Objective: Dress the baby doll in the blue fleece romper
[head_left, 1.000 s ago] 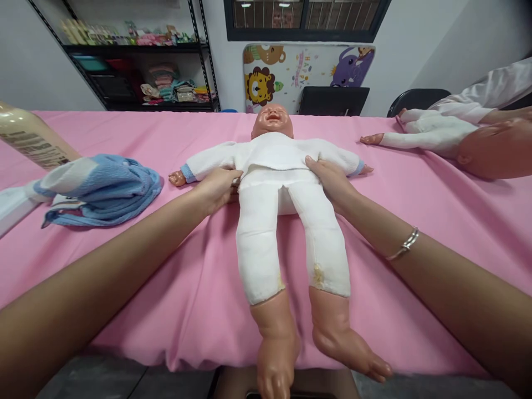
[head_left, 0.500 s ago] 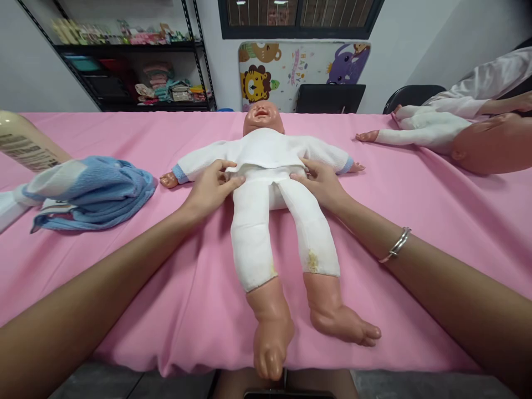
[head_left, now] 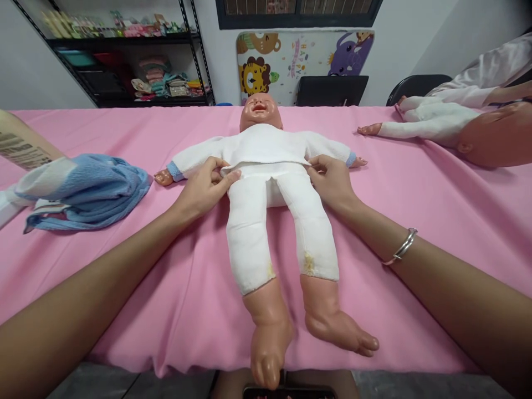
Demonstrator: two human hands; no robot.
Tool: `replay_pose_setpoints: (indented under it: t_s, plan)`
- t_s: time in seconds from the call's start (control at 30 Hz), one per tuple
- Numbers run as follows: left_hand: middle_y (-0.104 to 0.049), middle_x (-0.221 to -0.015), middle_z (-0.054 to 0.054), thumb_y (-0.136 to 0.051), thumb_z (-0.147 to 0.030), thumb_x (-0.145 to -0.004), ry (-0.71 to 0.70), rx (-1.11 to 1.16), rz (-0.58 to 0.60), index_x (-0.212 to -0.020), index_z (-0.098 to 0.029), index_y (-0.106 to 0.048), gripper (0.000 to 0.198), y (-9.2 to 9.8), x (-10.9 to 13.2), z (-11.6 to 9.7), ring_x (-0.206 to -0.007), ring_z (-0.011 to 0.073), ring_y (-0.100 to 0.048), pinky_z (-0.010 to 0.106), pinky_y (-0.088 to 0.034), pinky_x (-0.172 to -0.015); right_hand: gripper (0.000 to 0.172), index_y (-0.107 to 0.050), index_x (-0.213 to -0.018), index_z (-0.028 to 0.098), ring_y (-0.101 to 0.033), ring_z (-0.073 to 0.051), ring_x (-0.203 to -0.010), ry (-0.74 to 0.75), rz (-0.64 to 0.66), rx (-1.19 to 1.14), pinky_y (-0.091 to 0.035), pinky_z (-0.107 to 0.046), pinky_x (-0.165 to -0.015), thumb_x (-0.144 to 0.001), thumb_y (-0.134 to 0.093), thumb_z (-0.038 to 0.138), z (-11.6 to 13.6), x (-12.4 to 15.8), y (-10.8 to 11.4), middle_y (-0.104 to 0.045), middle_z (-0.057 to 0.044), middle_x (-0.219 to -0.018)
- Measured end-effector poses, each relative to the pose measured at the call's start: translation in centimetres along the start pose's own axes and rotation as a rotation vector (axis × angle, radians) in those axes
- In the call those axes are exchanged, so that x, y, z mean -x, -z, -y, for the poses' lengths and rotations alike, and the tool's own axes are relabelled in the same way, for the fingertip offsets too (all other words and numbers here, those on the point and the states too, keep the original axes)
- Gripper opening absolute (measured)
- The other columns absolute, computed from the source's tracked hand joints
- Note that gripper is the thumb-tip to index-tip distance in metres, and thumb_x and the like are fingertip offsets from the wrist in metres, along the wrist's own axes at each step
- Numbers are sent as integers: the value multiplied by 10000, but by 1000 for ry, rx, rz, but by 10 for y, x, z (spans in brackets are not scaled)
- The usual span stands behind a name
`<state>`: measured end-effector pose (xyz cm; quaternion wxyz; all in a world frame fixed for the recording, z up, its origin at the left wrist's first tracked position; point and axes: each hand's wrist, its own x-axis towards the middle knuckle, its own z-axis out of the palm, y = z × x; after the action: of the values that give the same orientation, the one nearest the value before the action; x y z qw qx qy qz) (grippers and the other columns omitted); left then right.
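A baby doll (head_left: 261, 113) lies on its back on the pink-covered table (head_left: 199, 310), feet toward me and arms spread. It wears a white shirt (head_left: 268, 145) with blue cuffs, its hem lying across the top of the white cloth legs. My left hand (head_left: 210, 185) pinches the hem's left corner between thumb and fingers. At the opposite corner, my right hand (head_left: 330, 178) grips the hem, its fingertips partly hidden. The hem is stretched fairly straight between both hands. Yellowish stains mark the lower ends of both cloth legs.
A blue-and-white towel (head_left: 95, 191) lies at the left beside a cream bottle (head_left: 27, 141). On the right is another doll (head_left: 494, 133), with a co-worker's sleeve (head_left: 494, 66) behind it. Shelves (head_left: 124, 41) and a black chair (head_left: 418, 86) stand beyond the table.
My right hand has moved outward to the shirt hem's right corner, and my left hand slightly outward too. The hem is now straighter and wider. The view has tilted a little.
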<state>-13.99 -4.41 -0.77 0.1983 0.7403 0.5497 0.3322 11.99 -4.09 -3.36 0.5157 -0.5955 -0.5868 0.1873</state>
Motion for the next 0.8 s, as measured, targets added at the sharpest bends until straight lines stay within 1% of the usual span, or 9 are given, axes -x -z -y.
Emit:
replay_pose_setpoints:
  t_s: [0.1, 0.2, 0.33, 0.4, 0.47, 0.53, 0.63, 0.7, 0.8]
  plan:
    - [-647, -734, -12, -620, -525, -792, 51, 70, 77, -1153, -191, -500, 507, 1, 2, -4, -797, 220, -615, 303, -431, -752, 20, -567, -785, 197, -603, -185, -597, -91, -21, -101, -540, -357, -559, -803, -558, 196, 1, 0, 8, -610, -50, -727]
    - [-629, -714, -24, -648, -496, -765, 110, 59, 137, -1127, -201, -526, 483, 3, 1, -4, -755, 210, -613, 285, -423, -706, 56, -565, -790, 204, -608, -184, -569, -139, -33, -137, -522, -331, -483, -811, -589, 249, -1, -3, 15, -613, -52, -714]
    - [-624, -702, -29, -650, -470, -754, 131, 62, 162, -1067, -208, -554, 419, 5, -1, 0, -721, 201, -606, 274, -396, -652, 151, -574, -658, 197, -562, -167, -500, -156, 226, 12, -541, -367, -570, -783, -650, 162, -4, -7, 22, -585, -30, -572]
    - [-618, -676, -33, -647, -461, -753, 119, 72, 159, -1046, -206, -555, 399, 5, -1, 1, -696, 198, -599, 276, -388, -633, 183, -579, -631, 196, -555, -160, -501, -147, 290, 53, -544, -360, -605, -782, -659, 131, -3, -6, 24, -568, -20, -536]
    - [-616, -649, -35, -645, -454, -753, 112, 82, 152, -1014, -201, -552, 375, 4, 0, 3, -677, 198, -593, 280, -387, -628, 145, -596, -691, 192, -564, -155, -508, -171, 272, 11, -522, -325, -559, -827, -644, 178, 2, -3, 25, -586, -27, -574]
    - [-635, -665, -26, -639, -436, -763, 97, 122, 141, -986, -197, -546, 340, 2, 0, 5, -693, 200, -604, 284, -402, -645, 118, -608, -831, 195, -572, -158, -508, -233, 286, -69, -474, -291, -472, -886, -608, 299, 9, 2, 25, -605, -34, -632]
    - [-665, -750, 10, -634, -376, -773, 35, 210, 82, -925, -184, -552, 258, -5, -1, 12, -743, 200, -630, 291, -439, -685, 313, -557, -1059, 204, -566, -174, -496, -278, 421, -177, -419, -276, -403, -871, -622, 446, 18, 10, 22, -608, -21, -654]
    - [-670, -786, 30, -627, -350, -782, 3, 241, 37, -882, -178, -558, 211, -11, -3, 16, -752, 200, -638, 292, -456, -685, 435, -516, -1134, 197, -600, -196, -556, -263, 444, -233, -452, -290, -445, -807, -691, 423, 20, 13, 18, -636, -25, -696]
    - [-690, -832, 50, -589, -349, -821, -7, 210, -9, -861, -184, -571, 170, -17, -4, 19, -796, 212, -650, 301, -473, -698, 479, -521, -1125, 174, -653, -234, -705, -211, 329, -234, -505, -330, -575, -736, -729, 362, 14, 13, 8, -680, -67, -813]
